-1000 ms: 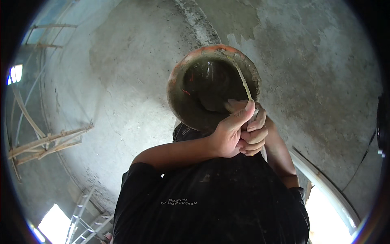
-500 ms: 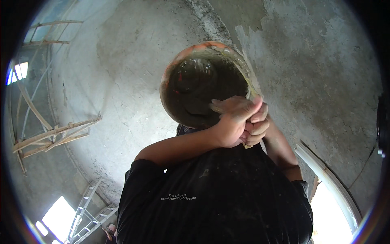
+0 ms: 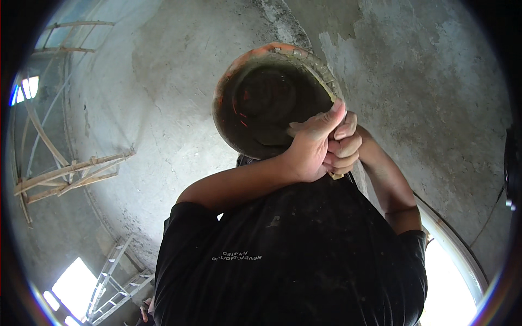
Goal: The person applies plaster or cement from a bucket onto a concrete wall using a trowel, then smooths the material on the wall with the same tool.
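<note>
A round, mortar-stained container (image 3: 255, 98) with an orange rim is in front of my dark shirt (image 3: 283, 244). A thin pale stick (image 3: 323, 81) runs along the inside of its right rim down into my clasped hands. My left hand (image 3: 312, 144) is closed on the stick at the lower right of the container, thumb pointing up over it. My right hand (image 3: 345, 141) is closed alongside, fingers curled round the same stick and partly hidden by my left. A small pale end (image 3: 336, 175) shows below the fingers.
Concrete surfaces (image 3: 413, 81) surround me. Wooden pole frames (image 3: 73, 176) are at the left. Aluminium ladders (image 3: 114, 288) stand at the lower left beside a bright opening (image 3: 73, 282) and a partly seen person (image 3: 144, 315). A bright doorway (image 3: 446, 277) is at the lower right.
The container and both clasped hands have moved upward in the picture, the container also slightly left. The stick now lies closer along the container's right rim.
</note>
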The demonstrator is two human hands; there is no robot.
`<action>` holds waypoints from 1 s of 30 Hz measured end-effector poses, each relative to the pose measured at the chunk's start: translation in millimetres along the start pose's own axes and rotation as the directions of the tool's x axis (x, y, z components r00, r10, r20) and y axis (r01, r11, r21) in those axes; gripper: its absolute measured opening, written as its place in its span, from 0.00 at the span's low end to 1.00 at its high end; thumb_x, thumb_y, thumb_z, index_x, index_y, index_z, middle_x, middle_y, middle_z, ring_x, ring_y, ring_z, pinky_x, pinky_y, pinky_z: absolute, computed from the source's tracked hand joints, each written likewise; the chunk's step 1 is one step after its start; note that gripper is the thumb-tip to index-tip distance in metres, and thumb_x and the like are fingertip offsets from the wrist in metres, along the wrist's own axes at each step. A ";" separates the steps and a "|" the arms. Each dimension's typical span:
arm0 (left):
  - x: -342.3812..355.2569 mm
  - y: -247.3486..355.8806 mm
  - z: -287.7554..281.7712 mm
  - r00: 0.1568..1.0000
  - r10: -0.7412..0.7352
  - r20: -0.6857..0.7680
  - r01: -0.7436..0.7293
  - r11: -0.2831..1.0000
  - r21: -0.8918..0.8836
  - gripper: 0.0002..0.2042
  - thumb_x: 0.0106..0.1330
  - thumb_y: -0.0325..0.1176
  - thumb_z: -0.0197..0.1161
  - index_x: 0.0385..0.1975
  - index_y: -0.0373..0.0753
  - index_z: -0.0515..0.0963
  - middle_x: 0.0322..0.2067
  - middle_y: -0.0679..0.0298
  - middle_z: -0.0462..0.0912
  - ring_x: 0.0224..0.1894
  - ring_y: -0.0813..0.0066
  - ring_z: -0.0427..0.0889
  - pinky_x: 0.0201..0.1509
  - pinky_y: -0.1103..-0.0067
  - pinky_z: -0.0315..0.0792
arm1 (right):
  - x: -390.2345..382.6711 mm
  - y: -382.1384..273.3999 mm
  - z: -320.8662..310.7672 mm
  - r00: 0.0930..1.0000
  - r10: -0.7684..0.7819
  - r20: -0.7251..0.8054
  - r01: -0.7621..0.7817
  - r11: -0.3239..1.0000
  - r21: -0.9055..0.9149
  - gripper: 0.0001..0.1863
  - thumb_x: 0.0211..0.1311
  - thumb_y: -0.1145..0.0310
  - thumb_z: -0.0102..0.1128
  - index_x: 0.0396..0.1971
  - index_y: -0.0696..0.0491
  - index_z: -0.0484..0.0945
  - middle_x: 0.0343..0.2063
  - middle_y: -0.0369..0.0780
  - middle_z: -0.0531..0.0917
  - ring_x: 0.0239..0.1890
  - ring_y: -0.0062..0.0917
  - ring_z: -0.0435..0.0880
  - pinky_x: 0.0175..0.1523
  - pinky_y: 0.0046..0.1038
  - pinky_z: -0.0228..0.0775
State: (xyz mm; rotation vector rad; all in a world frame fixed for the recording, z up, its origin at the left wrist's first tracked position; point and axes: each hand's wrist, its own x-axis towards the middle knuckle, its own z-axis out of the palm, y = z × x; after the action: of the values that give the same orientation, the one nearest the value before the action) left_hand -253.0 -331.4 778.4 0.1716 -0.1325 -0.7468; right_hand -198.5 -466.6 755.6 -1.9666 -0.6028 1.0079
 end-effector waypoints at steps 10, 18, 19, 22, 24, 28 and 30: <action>1.0 -10.7 9.9 0.999 0.010 -0.054 -0.005 0.996 0.092 0.22 0.71 0.59 0.35 0.22 0.49 0.59 0.14 0.73 0.54 0.13 0.83 0.52 0.17 0.82 0.50 | 2.9 3.1 8.8 0.983 0.082 -0.167 -0.016 0.931 0.365 0.17 0.54 0.55 0.63 0.32 0.55 0.77 0.35 0.41 0.82 0.36 0.26 0.78 0.43 0.28 0.69; 1.4 -5.4 4.9 0.996 0.006 -0.089 -0.001 0.998 0.060 0.22 0.70 0.59 0.36 0.21 0.48 0.58 0.14 0.74 0.52 0.13 0.84 0.50 0.16 0.83 0.48 | -13.0 16.8 -20.9 1.000 -0.009 -0.025 0.007 0.999 -0.051 0.17 0.55 0.54 0.59 0.31 0.54 0.76 0.25 0.41 0.83 0.26 0.28 0.80 0.34 0.33 0.68; -0.5 -9.1 5.9 0.995 -0.002 -0.102 0.010 0.997 0.078 0.23 0.70 0.59 0.36 0.21 0.48 0.58 0.14 0.74 0.53 0.13 0.84 0.50 0.16 0.83 0.49 | -11.8 12.0 -21.0 0.998 0.010 -0.065 -0.018 0.992 -0.126 0.18 0.55 0.52 0.59 0.31 0.54 0.77 0.24 0.40 0.82 0.25 0.28 0.80 0.33 0.33 0.68; -3.2 -20.7 6.6 0.997 -0.009 -0.083 0.017 0.994 0.108 0.22 0.71 0.58 0.37 0.21 0.47 0.59 0.14 0.73 0.54 0.14 0.83 0.53 0.17 0.83 0.50 | 4.6 0.8 -4.8 0.928 0.189 -0.323 -0.193 0.981 0.020 0.23 0.57 0.48 0.58 0.28 0.57 0.77 0.22 0.39 0.81 0.23 0.27 0.77 0.31 0.32 0.67; -2.8 -25.1 3.2 0.999 -0.017 -0.043 0.023 0.989 0.147 0.22 0.71 0.57 0.37 0.22 0.47 0.59 0.15 0.72 0.53 0.14 0.83 0.52 0.17 0.82 0.51 | 6.7 0.4 16.5 0.760 0.545 -0.354 -0.471 0.837 0.277 0.27 0.58 0.44 0.56 0.27 0.58 0.77 0.22 0.38 0.80 0.24 0.25 0.75 0.32 0.30 0.67; 5.8 -25.7 -6.8 0.997 -0.067 0.033 0.069 0.995 -0.073 0.22 0.71 0.57 0.37 0.22 0.47 0.59 0.14 0.73 0.53 0.14 0.83 0.50 0.16 0.83 0.49 | 7.9 16.8 58.0 0.794 -0.161 -0.586 -0.051 0.944 -0.327 0.25 0.63 0.46 0.54 0.30 0.58 0.76 0.20 0.34 0.73 0.20 0.19 0.68 0.25 0.23 0.62; 5.6 -23.0 -9.2 0.999 -0.020 0.049 0.024 0.996 -0.083 0.22 0.71 0.58 0.38 0.22 0.47 0.59 0.14 0.73 0.53 0.14 0.84 0.50 0.16 0.84 0.48 | -2.4 32.5 43.7 0.884 0.002 -0.467 -0.118 0.969 -0.219 0.24 0.63 0.47 0.53 0.31 0.58 0.77 0.21 0.37 0.75 0.23 0.22 0.71 0.29 0.25 0.64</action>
State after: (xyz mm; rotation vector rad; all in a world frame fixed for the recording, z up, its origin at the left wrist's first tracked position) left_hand -262.5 -350.8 765.0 0.0760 -0.1453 -0.7768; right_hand -234.5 -466.2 714.6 -2.3506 -0.4070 0.4747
